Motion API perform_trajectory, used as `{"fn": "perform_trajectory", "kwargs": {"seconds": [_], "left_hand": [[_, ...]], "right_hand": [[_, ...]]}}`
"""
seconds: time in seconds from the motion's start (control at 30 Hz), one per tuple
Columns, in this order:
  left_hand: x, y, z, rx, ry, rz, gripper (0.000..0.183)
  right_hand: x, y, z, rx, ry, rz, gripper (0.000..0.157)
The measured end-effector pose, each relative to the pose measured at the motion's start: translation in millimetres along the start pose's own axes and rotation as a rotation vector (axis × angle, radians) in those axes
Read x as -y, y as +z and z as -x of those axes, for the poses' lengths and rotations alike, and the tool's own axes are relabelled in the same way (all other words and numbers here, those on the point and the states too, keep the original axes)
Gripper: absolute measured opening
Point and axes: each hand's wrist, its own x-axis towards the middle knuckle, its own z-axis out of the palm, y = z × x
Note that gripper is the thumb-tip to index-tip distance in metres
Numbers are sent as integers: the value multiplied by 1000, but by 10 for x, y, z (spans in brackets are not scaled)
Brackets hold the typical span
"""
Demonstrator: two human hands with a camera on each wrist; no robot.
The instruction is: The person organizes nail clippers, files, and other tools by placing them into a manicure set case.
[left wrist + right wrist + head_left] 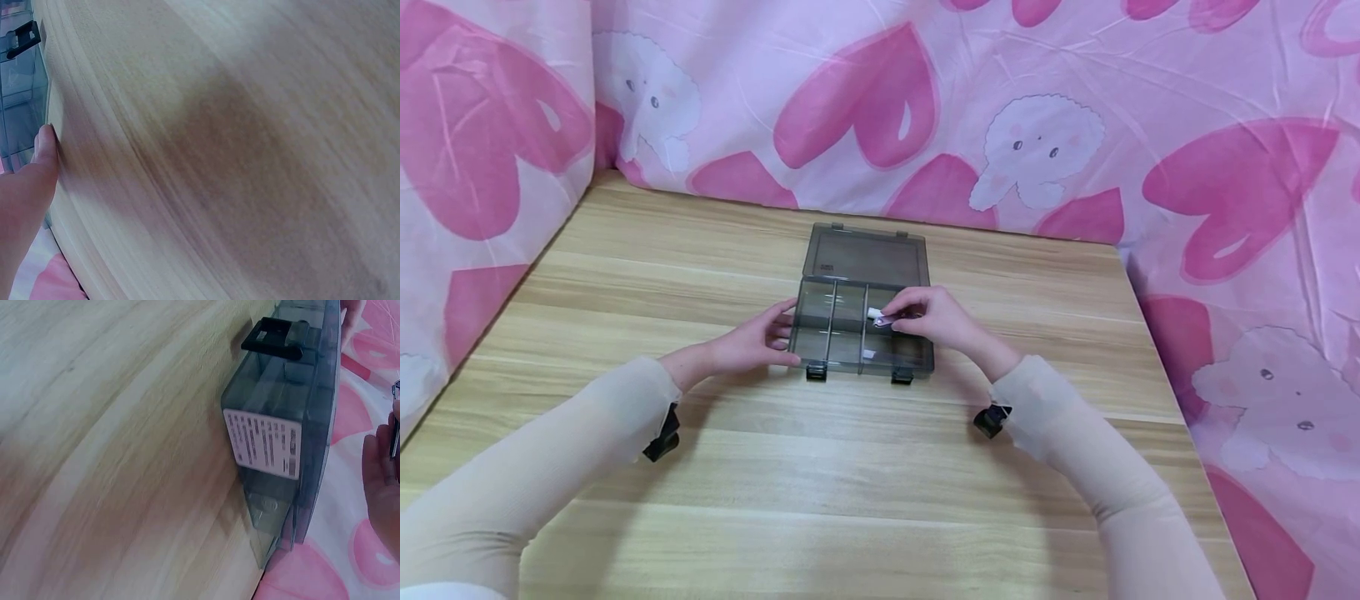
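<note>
A smoky-grey clear plastic divider box (pixel 832 333) lies on the table with its lid (pixel 868 254) folded back. Two long dividers and lower cross walls split it into compartments. My left hand (pixel 748 337) rests against the box's left side, thumb at the front corner, fingers spread along the wall. Over the right-hand compartments, my right hand (pixel 936 317) pinches a small silvery metal piece (pixel 886 320); its exact kind is unclear. A small white piece (pixel 874 313) shows beside it; whether they are joined I cannot tell. In the right wrist view, the metal piece (pixel 395 434) is partly cut off.
Black latches (pixel 816 372) jut from the box's front edge, and a printed white label (pixel 265 442) is on its side. The wood-grain table (pixel 820 492) meets a pink heart-patterned cloth (pixel 722 92) at the back and sides. Dark devices (pixel 992 421) hang under both wrists.
</note>
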Motion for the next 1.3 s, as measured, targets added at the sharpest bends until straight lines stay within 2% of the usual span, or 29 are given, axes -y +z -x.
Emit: {"fn": "perform_trajectory", "kwargs": {"seconds": [0.2,0.67,0.93,1.3], "left_hand": [[-6,1,-3,3,-5,1,98],[0,-6,3,-4,4,10,97],[-15,1,9,-4,-4,0,98],[-16,1,12,-2,-4,17,98]], "right_hand": [[-8,73,-59,10,-5,35,19],[-3,247,-155,69,-37,15,21],[24,332,-189,102,-9,42,20],[47,385,-235,147,-58,89,20]]}}
